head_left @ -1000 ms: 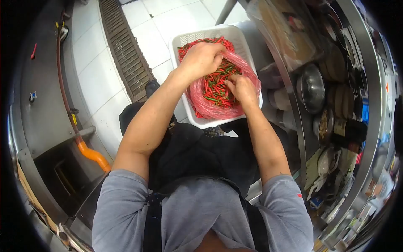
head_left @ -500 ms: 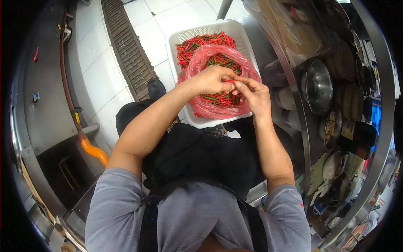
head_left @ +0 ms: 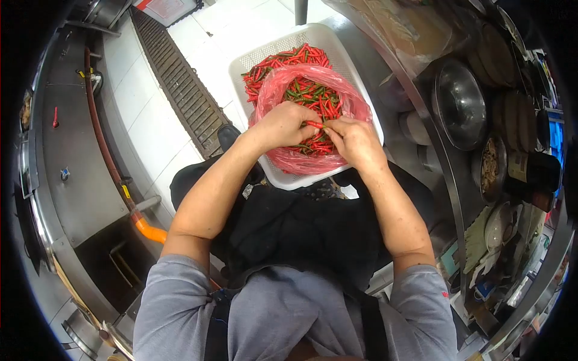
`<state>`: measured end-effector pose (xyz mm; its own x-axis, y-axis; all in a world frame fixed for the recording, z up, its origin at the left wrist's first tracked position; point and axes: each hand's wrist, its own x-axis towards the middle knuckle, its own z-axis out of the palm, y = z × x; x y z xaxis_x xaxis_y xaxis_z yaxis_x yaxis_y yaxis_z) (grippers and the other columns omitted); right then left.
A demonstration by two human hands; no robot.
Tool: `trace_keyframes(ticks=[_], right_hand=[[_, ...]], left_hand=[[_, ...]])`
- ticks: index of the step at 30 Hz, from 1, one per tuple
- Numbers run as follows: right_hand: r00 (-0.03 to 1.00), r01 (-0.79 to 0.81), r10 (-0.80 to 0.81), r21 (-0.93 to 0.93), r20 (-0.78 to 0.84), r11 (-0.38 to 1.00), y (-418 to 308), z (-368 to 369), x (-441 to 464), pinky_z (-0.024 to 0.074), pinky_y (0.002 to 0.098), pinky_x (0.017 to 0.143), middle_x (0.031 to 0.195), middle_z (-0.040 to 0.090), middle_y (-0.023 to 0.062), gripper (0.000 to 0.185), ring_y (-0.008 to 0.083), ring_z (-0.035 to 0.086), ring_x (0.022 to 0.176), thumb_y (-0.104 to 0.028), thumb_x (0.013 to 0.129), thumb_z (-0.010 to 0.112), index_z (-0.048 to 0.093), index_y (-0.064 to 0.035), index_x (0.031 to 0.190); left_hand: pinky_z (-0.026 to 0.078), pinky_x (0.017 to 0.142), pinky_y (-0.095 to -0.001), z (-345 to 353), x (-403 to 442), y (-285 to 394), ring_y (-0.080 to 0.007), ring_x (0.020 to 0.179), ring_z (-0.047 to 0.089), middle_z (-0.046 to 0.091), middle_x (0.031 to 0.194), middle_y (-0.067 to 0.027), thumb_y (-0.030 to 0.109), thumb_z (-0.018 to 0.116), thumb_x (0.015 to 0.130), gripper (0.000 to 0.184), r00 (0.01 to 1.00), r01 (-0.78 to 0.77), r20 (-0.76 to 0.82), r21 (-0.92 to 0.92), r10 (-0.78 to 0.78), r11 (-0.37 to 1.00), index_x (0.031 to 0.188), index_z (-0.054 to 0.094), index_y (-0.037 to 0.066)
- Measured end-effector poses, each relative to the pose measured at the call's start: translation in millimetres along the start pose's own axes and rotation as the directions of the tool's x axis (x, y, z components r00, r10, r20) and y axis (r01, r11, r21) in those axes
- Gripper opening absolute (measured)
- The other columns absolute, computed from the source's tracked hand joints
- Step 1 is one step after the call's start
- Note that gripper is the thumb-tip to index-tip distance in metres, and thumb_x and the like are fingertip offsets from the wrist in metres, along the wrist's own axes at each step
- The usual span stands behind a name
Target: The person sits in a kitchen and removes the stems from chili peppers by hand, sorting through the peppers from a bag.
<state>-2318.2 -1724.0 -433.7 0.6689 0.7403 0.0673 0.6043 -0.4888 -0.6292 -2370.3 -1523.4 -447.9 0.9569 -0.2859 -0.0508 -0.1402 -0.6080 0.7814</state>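
Observation:
My left hand is closed in a pinch on a red chili pepper, whose tip side lies in its fingers. Against the pepper's greenish stem end, the thumb and fingertips of my right hand are pressed together. Both hands hover over an opened pink plastic bag full of red and green chilies. The bag sits inside a white perforated plastic basket, where more loose chilies lie beyond the bag's rim.
A metal shelf on the right holds a steel bowl and a pan with food pieces. On the left stands a steel counter with an orange pipe. A floor drain grate crosses white tiles.
My hands have come slightly down and the right one has turned palm-down, its fingertips now at the pepper's stem end. The whole view has shifted a little with my head.

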Motion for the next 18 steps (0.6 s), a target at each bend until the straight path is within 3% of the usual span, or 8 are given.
trace_keyframes(ticks=[6, 8, 10, 11, 13, 14, 16, 18], right_hand=[[0.998, 0.018, -0.022, -0.076, -0.055, 0.997, 0.9, -3.8, 1.5, 0.0504, 0.0468, 0.063, 0.073, 0.064, 0.0157, 0.010, 0.0356, 0.064, 0.069, -0.017, 0.083, 0.065, 0.069, -0.0091, 0.089], [0.996, -0.019, 0.009, -0.106, -0.091, 0.994, 1.7, -14.0, 3.5, 0.0504, 0.0464, 0.063, 0.072, 0.064, 0.0163, 0.011, 0.0350, 0.064, 0.069, -0.018, 0.083, 0.066, 0.068, -0.0095, 0.089], [0.959, -0.211, 0.240, 0.190, -0.148, 0.959, 3.8, -19.7, 6.0, 0.0515, 0.0375, 0.058, 0.074, 0.068, 0.0144, 0.012, 0.0283, 0.067, 0.064, -0.017, 0.088, 0.063, 0.068, -0.0068, 0.092], [0.960, -0.206, 0.236, 0.190, -0.152, 0.960, 3.4, -19.4, 7.6, 0.0515, 0.0375, 0.058, 0.074, 0.068, 0.0144, 0.012, 0.0283, 0.067, 0.064, -0.017, 0.088, 0.063, 0.068, -0.0068, 0.092], [0.909, -0.347, 0.415, 0.526, -0.014, 0.776, 4.8, -16.1, 8.5, 0.0488, 0.0297, 0.052, 0.073, 0.069, 0.0089, 0.017, 0.0161, 0.066, 0.059, -0.016, 0.092, 0.060, 0.068, -0.0017, 0.093], [0.910, -0.345, 0.415, 0.526, -0.016, 0.777, 5.4, -12.8, 7.8, 0.0488, 0.0297, 0.052, 0.073, 0.069, 0.0089, 0.017, 0.0161, 0.066, 0.059, -0.016, 0.092, 0.060, 0.068, -0.0017, 0.093], [0.913, -0.339, 0.407, 0.607, 0.028, 0.719, 1.7, -5.4, 7.1, 0.0457, 0.0246, 0.049, 0.073, 0.068, 0.0048, 0.021, 0.0077, 0.063, 0.058, -0.017, 0.094, 0.058, 0.067, 0.0022, 0.092], [0.902, -0.355, 0.432, 0.603, 0.019, 0.714, 0.0, -3.3, 6.9, 0.0453, 0.0249, 0.048, 0.071, 0.068, 0.0053, 0.021, 0.0083, 0.062, 0.057, -0.018, 0.093, 0.059, 0.068, 0.0008, 0.093]], left_hand=[[0.051, 0.074, -0.0381, 1.3, -5.7, -6.3, -0.0331, 0.081, 0.065, 0.067, 0.086, -0.0168, 0.013, 0.068, 0.082, 0.021, 0.998, 0.000, -0.055, 0.008, 0.001, 1.000, 0.099, 0.067, 0.002], [0.051, 0.073, -0.0373, -0.7, -5.1, -16.1, -0.0322, 0.075, 0.064, 0.066, 0.081, -0.0143, 0.012, 0.069, 0.081, 0.018, 0.941, -0.018, -0.333, 0.121, 0.057, 0.993, 0.096, 0.068, 0.003], [0.050, 0.070, -0.0329, -4.6, -2.7, -19.4, -0.0240, 0.069, 0.063, 0.065, 0.077, -0.0097, 0.012, 0.071, 0.080, 0.016, 0.917, 0.004, -0.397, 0.086, 0.031, 0.996, 0.093, 0.070, 0.003], [0.049, 0.067, -0.0296, -6.2, -1.4, -20.7, -0.0185, 0.069, 0.062, 0.065, 0.077, -0.0070, 0.013, 0.071, 0.081, 0.015, 0.919, 0.132, -0.362, -0.080, -0.152, 0.988, 0.092, 0.070, 0.003], [0.045, 0.061, -0.0229, -10.1, 1.7, -17.4, -0.0076, 0.068, 0.058, 0.065, 0.076, -0.0016, 0.016, 0.071, 0.084, 0.015, 0.853, 0.384, -0.202, -0.381, -0.480, 0.841, 0.091, 0.071, 0.003], [0.045, 0.061, -0.0229, -10.1, 2.5, -15.1, -0.0076, 0.068, 0.058, 0.065, 0.076, -0.0016, 0.016, 0.071, 0.084, 0.015, 0.855, 0.381, -0.203, -0.380, -0.478, 0.843, 0.091, 0.071, 0.003], [0.043, 0.057, -0.0219, -8.8, 2.6, -7.8, -0.0074, 0.070, 0.059, 0.065, 0.077, -0.0012, 0.020, 0.068, 0.088, 0.017, 0.875, 0.290, -0.080, -0.701, -0.477, 0.651, 0.093, 0.069, 0.004], [0.042, 0.057, -0.0214, -11.6, 2.9, 2.4, -0.0075, 0.071, 0.060, 0.066, 0.078, -0.0018, 0.021, 0.066, 0.090, 0.017, 0.872, 0.324, -0.018, -0.729, -0.490, 0.604, 0.095, 0.066, 0.005]])
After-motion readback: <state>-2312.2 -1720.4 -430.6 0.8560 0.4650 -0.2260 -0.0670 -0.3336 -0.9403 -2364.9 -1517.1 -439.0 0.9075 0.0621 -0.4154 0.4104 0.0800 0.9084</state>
